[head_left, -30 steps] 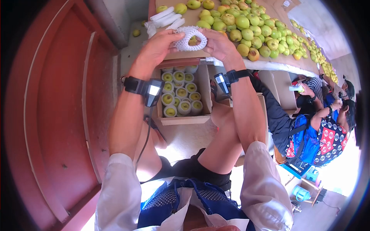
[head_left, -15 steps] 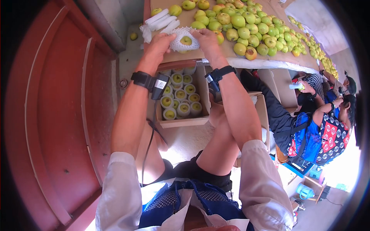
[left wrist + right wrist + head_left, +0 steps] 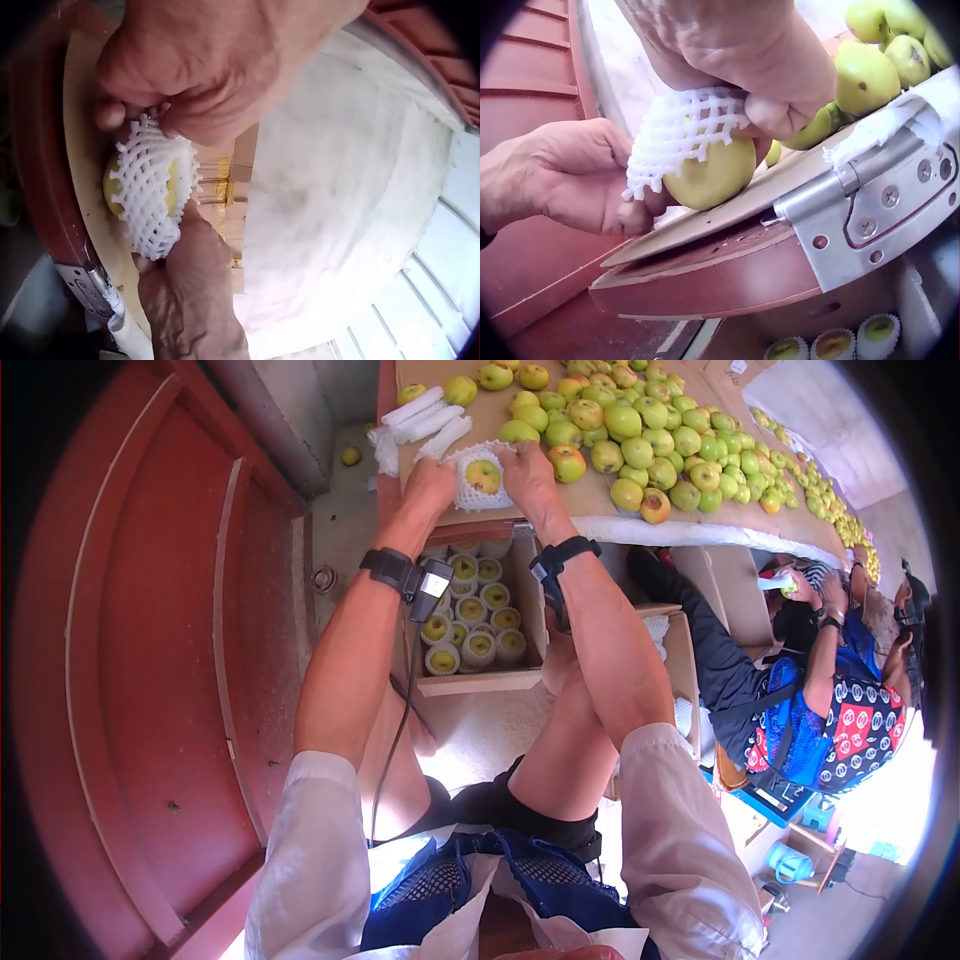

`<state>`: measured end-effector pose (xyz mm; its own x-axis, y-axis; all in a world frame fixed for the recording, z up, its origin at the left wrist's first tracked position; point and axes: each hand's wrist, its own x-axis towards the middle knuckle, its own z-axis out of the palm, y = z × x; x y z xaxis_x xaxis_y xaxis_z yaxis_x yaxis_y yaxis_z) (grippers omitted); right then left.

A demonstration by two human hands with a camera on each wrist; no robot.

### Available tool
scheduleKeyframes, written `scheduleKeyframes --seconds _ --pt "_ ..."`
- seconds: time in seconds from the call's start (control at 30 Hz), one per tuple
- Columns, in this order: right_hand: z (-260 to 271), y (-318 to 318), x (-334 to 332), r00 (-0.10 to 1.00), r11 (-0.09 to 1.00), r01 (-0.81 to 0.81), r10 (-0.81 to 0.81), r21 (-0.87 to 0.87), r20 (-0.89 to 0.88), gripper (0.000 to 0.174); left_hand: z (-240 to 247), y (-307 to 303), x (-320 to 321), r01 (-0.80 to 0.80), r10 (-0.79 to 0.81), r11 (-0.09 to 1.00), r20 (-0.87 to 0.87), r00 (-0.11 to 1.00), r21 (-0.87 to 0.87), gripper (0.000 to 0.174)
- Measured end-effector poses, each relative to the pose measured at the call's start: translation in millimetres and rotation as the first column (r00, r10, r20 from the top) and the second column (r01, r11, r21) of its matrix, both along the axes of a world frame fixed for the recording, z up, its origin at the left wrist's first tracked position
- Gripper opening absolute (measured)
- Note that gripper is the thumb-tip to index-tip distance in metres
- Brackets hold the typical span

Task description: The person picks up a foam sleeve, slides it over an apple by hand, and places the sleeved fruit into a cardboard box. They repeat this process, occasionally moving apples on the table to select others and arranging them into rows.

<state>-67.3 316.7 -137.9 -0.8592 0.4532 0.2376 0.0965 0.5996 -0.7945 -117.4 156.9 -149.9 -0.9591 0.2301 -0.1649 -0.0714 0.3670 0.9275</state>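
Note:
A yellow-green apple (image 3: 483,477) stands at the table's near edge, with a white foam net (image 3: 487,500) stretched around it. On the net's left side, the left hand (image 3: 430,485) pinches its rim between thumb and curled fingers. The right hand (image 3: 530,480) pinches the opposite side. In the right wrist view the net (image 3: 682,135) covers the upper part of the apple (image 3: 716,176), whose lower part is bare. The left wrist view has the net (image 3: 146,187) spanning between both hands.
Loose apples (image 3: 640,435) are heaped at the right of the table, and folded foam nets (image 3: 415,418) lie at its left. Below the edge stands a carton (image 3: 480,682) of netted apples. A red door (image 3: 150,660) is at left; other people sit at right.
The hands have moved slightly down and sit on either side of the apple. The net, earlier held up as a ring and then draped over the apple, is now spread wider around it.

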Motion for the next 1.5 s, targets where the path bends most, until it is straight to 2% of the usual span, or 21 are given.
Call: scheduleKeyframes --seconds 0.1,0.33,0.43,0.53,0.6,0.63,0.73,0.83,0.93,1.03,1.13,1.23,1.3,1.33,1.4,1.5 --pt "3.1 -5.4 3.1 0.999 0.998 0.034 -0.035 -0.048 -0.014 0.04 -7.7 4.1 2.7 -0.096 0.097 0.995 -0.014 0.995 0.032 0.047" --pt "1.9 -2.8 -3.3 0.985 0.988 0.028 -0.054 -0.153 -0.165 0.038 2.8 -1.2 14.8 -0.118 0.111 0.978 0.046 0.993 0.175 0.044" --pt "4.2 -4.8 -3.1 0.97 0.937 -0.048 -0.038 -0.347 -0.239 0.034 15.1 -6.4 23.0 -0.091 0.061 0.941 0.1 0.993 0.325 0.038" --pt "18.7 -8.0 6.0 0.978 0.71 -0.126 -0.027 -0.693 -0.205 0.028 39.0 -15.5 41.0 -0.048 -0.026 0.841 0.128 0.991 0.54 0.028" --pt "30.7 -8.4 12.8 0.973 0.572 -0.197 0.018 -0.796 -0.228 0.024 52.9 -20.2 50.9 -0.018 -0.074 0.759 0.113 0.991 0.651 0.026" --pt "35.1 -9.3 15.5 0.97 0.496 -0.229 0.04 -0.838 -0.242 0.022 52.8 -21.3 50.2 -0.017 -0.07 0.754 0.106 0.992 0.656 0.026" --pt "45.4 -13.6 17.1 0.952 0.386 -0.292 0.03 -0.875 -0.304 0.021 49.5 -23.8 47.8 -0.004 -0.086 0.735 0.099 0.991 0.678 0.025" --pt "55.5 -15.3 21.8 0.951 0.398 -0.301 0.052 -0.866 -0.306 0.02 50.4 -27.0 49.0 0.015 -0.143 0.684 0.114 0.983 0.729 0.025" --pt "63.4 -18.7 25.7 0.94 0.348 -0.331 0.046 -0.877 -0.337 0.02 51.3 -30.3 52.9 0.014 -0.177 0.615 0.121 0.977 0.788 0.027" --pt "68.5 -19.8 27.1 0.952 0.452 -0.286 0.037 -0.845 -0.303 0.02 50.8 -29.1 50.9 0.017 -0.193 0.555 0.109 0.975 0.832 0.029" --pt "71.0 -20.8 23.0 0.951 0.694 -0.232 0.014 -0.682 -0.309 0.019 55.7 -25.9 52.5 -0.018 -0.19 0.493 0.128 0.973 0.87 0.03" --pt "73.4 -22.2 24.5 0.921 0.435 -0.355 0.007 -0.828 -0.391 0.019 64.9 -25.8 60.2 -0.052 -0.191 0.439 0.149 0.97 0.897 0.029" --pt "76.1 -22.3 23.5 0.902 0.316 -0.418 0.033 -0.852 -0.431 0.018 69.6 -26.2 63.7 -0.075 -0.185 0.414 0.164 0.969 0.907 0.029" --pt "76.7 -21.7 23.7 0.891 0.255 -0.447 0.041 -0.857 -0.453 0.018 70.8 -25.8 65.2 -0.069 -0.188 0.367 0.146 0.971 0.927 0.028" --pt "76.4 -21.1 21.4 0.881 0.194 -0.47 0.042 -0.861 -0.472 0.017 72.0 -24.2 66.5 -0.056 -0.191 0.273 0.111 0.975 0.96 0.027" --pt "73.2 -22.3 21.3 0.874 0.127 -0.485 0.036 -0.865 -0.484 0.016 72.8 -27.7 66.7 -0.016 -0.203 0.338 0.089 0.975 0.941 0.024"
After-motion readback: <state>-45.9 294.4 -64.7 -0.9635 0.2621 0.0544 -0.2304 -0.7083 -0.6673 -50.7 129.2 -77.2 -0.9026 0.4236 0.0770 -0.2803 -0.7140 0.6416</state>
